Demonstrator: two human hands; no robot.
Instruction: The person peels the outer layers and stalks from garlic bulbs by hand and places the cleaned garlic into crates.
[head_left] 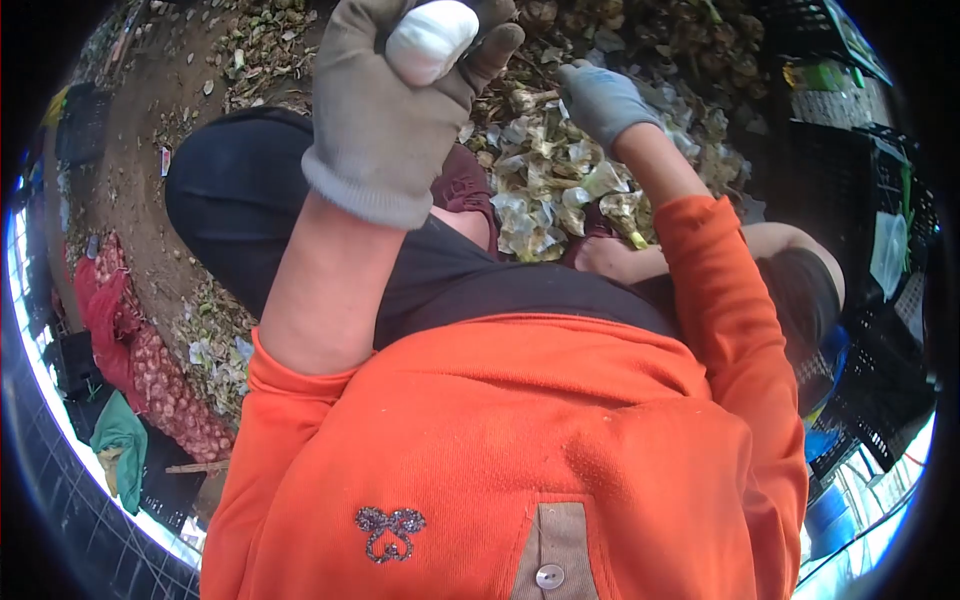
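Note:
My left hand (385, 125), in a brown-grey knit glove, is raised at the upper left. Its fingers curl around a clean white garlic bulb (432, 42) resting in the palm. My right hand (607, 103), in a grey-blue glove, reaches down to the pile of garlic husks and stalks (545, 175). Its fingers are drawn together. A pale garlic stalk (538, 98) lies at the fingertips; whether they grip it is hidden.
Red net sacks of garlic (165, 375) lie at the left, beside a green cloth (120, 445). Black plastic crates (885, 360) are stacked along the right. More dried garlic (715, 45) lies at the top, and loose husks scatter over the dirt floor (150, 160).

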